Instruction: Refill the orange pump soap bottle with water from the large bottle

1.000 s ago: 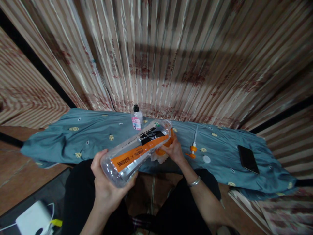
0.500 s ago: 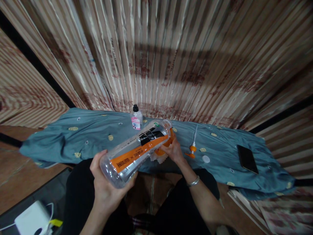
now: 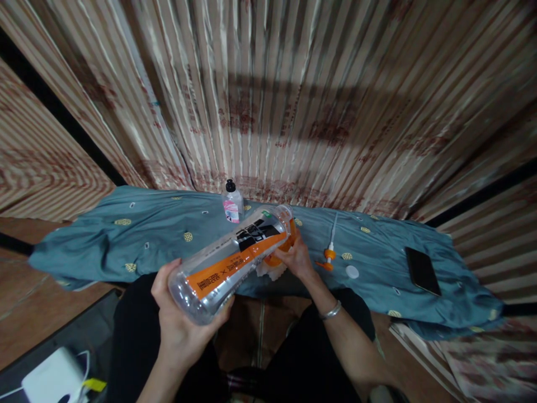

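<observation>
My left hand is wrapped round the base of a large clear plastic bottle with an orange and black label. The bottle lies tilted, its uncapped neck pointing to the far right. My right hand is closed on an orange container just under that neck; the bottle hides much of it. White tissue shows below the orange container. To the right lies a pump head in orange and white with a long clear tube. A white round disc is beside it.
A small clear bottle with a black cap stands at the back of the blue cloth. At right lies a black phone. A white box with a cable sits lower left. Behind hangs a striped curtain.
The hands, the large bottle and the orange container hold nearly the same pose. The whole view has shifted only slightly.
</observation>
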